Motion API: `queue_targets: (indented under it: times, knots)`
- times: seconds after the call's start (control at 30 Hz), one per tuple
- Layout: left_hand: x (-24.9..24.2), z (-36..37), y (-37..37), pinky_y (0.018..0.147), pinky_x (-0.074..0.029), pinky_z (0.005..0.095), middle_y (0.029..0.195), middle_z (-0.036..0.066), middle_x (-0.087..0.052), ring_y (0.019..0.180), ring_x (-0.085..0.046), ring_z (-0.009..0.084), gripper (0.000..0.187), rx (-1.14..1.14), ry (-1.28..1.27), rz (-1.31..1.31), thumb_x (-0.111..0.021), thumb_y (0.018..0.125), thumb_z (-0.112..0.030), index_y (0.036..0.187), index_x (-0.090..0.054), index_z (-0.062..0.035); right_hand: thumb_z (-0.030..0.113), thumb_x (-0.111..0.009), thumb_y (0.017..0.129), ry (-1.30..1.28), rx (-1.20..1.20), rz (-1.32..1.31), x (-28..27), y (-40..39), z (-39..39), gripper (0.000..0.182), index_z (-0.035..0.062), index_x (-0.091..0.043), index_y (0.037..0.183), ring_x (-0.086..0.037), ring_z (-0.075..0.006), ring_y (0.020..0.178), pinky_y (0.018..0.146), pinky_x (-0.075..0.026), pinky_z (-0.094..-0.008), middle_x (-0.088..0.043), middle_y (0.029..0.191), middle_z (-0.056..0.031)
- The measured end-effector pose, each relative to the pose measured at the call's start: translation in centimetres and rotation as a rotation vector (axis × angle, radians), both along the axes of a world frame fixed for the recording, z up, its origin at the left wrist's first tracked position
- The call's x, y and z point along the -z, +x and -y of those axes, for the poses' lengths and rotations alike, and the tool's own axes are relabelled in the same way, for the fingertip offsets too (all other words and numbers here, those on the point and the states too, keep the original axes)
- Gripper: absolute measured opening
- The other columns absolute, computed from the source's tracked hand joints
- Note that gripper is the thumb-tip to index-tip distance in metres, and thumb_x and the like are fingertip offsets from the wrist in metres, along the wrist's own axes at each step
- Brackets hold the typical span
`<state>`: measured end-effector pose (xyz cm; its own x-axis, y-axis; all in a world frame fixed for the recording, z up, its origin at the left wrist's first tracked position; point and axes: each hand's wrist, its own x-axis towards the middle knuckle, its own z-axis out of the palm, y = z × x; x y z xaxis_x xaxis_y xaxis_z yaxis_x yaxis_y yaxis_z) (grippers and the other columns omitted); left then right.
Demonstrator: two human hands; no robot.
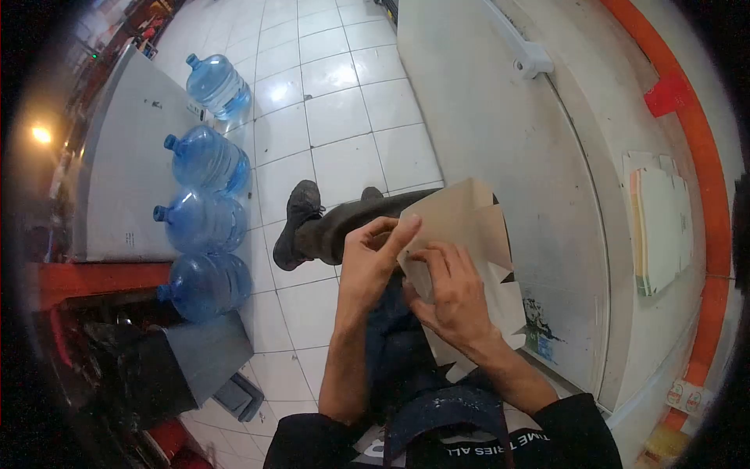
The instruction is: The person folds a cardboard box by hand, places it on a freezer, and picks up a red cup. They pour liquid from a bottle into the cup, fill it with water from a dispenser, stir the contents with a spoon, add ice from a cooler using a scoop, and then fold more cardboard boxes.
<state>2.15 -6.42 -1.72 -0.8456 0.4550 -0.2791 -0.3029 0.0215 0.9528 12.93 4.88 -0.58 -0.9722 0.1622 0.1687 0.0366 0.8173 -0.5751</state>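
Note:
A partly folded brown cardboard box (pixel 453 211) rests across my lap, its side flaps and tabs standing up toward the right. My left hand (pixel 373 254) is closed at the box's near left corner, thumb raised and fingers curled at the edge; part of the fingers is hidden. Just right of it, my right hand (pixel 449 293) bends its fingers over the same corner, with the thumb below. Both hands grip the cardboard close together. Under the box, my dark-trousered leg (pixel 344 227) stretches out, ending in a black shoe (pixel 301 223).
Several blue water jugs (pixel 209 285) lie in a row on the white tiled floor (pixel 344 164) to the left. A large white appliance (pixel 508 156) with a handle stands close on the right. A stack of flat cartons (pixel 662 230) lies farther right. A grey bin (pixel 207 356) sits lower left.

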Motion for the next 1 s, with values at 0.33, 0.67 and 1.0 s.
queue_targets:
  times: [0.33,0.67,1.0]
  knots:
    - [3.4,2.7,-1.0,0.076,-0.062,0.033,0.106,0.013,-0.072,0.091,-0.073,0.0207,0.036,0.095,0.349,0.342,-0.062,0.099,-0.023,0.12,-0.066,0.0053,0.012,-0.063,0.093,-0.683,0.281,0.069,-0.1,0.7,-2.3,0.024,-0.0009,-0.064,0.113,-0.073,-0.0245,0.084,0.078,-0.057,-0.036,-0.072,0.094,-0.0168]
    - [2.3,3.4,1.6,0.087,-0.06,0.0369,0.103,0.015,-0.074,0.09,-0.073,0.0229,0.027,-0.208,0.238,0.173,-0.073,0.092,-0.011,0.114,-0.071,0.003,0.029,-0.068,0.096,-0.872,0.28,0.192,-0.5,0.2,-2.6,0.031,-0.0019,-0.069,0.104,-0.064,-0.0116,0.073,0.065,-0.051,-0.0267,-0.07,0.083,-0.0079]
    - [0.1,1.9,3.9,0.083,-0.057,0.0282,0.101,0.013,-0.075,0.091,-0.071,0.0156,0.017,-0.167,-0.01,-0.304,-0.074,0.089,-0.001,0.106,-0.076,0.0013,0.026,-0.07,0.096,-1.029,0.272,0.175,-0.1,-0.3,-1.9,0.029,-0.0012,-0.07,0.106,-0.064,-0.0087,0.084,0.076,-0.051,-0.0254,-0.07,0.09,-0.0049]
